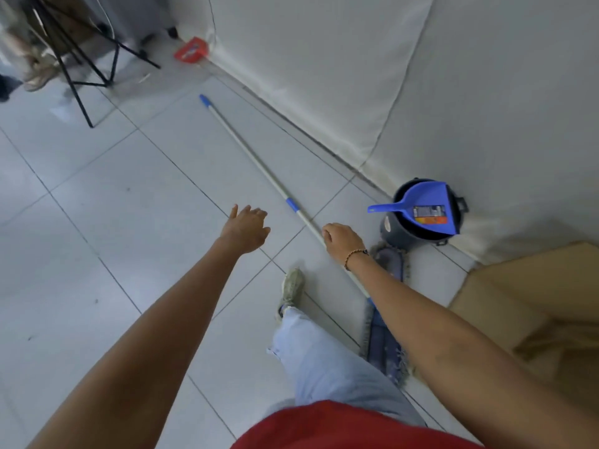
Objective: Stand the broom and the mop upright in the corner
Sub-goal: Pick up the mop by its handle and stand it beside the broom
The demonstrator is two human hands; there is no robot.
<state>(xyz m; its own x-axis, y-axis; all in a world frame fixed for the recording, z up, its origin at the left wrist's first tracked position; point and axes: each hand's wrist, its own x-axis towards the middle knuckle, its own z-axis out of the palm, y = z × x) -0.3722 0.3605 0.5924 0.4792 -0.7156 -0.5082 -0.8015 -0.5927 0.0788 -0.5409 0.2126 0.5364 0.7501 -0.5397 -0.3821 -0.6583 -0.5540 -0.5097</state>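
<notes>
Mop flat on tiled floor, blue fringed head near feet, pale handle with blue cap running away along wall. Right hand curled on handle, grip unclear; left hand spread, empty. Red broom head far, by wall.

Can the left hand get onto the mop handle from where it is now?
Probably yes: the left hand hangs open beside the mop handle, bare floor between them, while the right hand grips it lower down.

A tiled room: bucket, dustpan and tripod.
</notes>
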